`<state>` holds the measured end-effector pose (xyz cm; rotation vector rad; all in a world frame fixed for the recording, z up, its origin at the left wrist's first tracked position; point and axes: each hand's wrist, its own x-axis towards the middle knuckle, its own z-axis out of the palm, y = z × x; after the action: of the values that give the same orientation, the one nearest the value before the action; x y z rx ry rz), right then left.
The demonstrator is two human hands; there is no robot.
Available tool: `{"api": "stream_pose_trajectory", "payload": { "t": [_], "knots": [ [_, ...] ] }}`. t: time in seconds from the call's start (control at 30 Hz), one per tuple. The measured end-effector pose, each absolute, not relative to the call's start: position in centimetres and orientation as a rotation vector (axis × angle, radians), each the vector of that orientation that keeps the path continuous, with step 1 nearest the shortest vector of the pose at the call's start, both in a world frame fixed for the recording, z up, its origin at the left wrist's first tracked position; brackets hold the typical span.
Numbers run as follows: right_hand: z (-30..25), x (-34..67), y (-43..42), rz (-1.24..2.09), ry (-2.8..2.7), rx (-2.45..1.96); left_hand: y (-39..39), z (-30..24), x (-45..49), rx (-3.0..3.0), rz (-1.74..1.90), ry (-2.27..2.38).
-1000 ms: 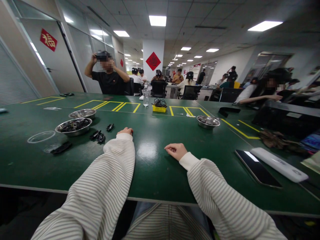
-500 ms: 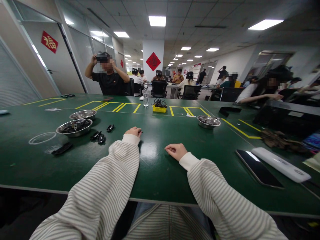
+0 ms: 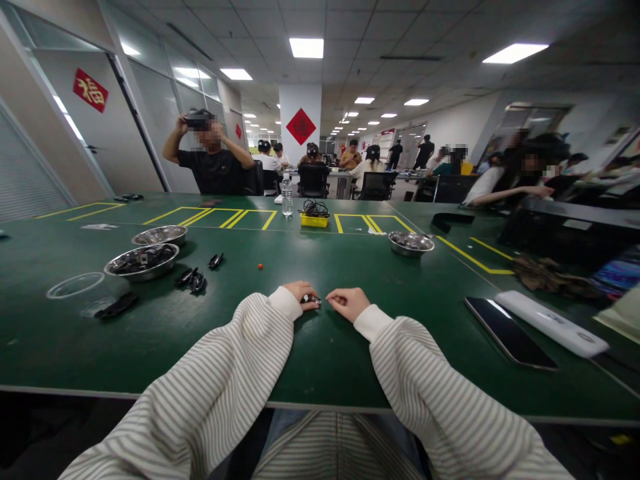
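Small dark part [image 3: 311,300] sits at the tips of the left hand [image 3: 301,292], low on the green surface [image 3: 320,353], in the narrow gap between both hands. The right hand [image 3: 347,303] lies just beside it; we cannot tell whether it touches.

The part is tiny, dark with a metallic glint; its shape is too small to make out. The surface is smooth, glossy green with yellow taped lines. A small orange bead [image 3: 260,267] lies apart, farther out from the left hand. To the left we note two round steel bowls, the nearer bowl [image 3: 141,261] filled with dark pieces, and loose black clips [image 3: 193,279] beside it. A third steel bowl [image 3: 411,243] stands far right. A dark phone [image 3: 507,331] and a long white case [image 3: 550,323] lie side by side at the right.

Left hand: fingers curled down, tips pinched closed on the part, knuckles up. Right hand: loosely curled, resting on the surface, fingertips turned toward the left hand; we cannot tell whether it grips anything. Both forearms, in striped knit sleeves, angle inward and nearly meet at centre.
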<state>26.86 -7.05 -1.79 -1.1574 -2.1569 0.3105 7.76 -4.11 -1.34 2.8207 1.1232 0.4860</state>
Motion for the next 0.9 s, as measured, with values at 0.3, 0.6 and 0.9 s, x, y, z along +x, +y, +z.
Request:
{"api": "stream_pose_trajectory", "payload": {
  "t": [0.3,0.6,0.9],
  "knots": [
    [-1.5,26.6,-7.3,0.316,-2.171,-1.17,0.4,-1.4,2.2,2.437,0.448,2.122],
    [-1.6,26.6,-7.2,0.323,-2.193,-1.161,3.1,-2.0,-0.3,2.438,0.312,1.996],
    [-1.6,26.7,-7.1,0.395,-2.148,-1.179,0.0,-1.4,3.8,2.425,0.738,1.673]
  ]
}}
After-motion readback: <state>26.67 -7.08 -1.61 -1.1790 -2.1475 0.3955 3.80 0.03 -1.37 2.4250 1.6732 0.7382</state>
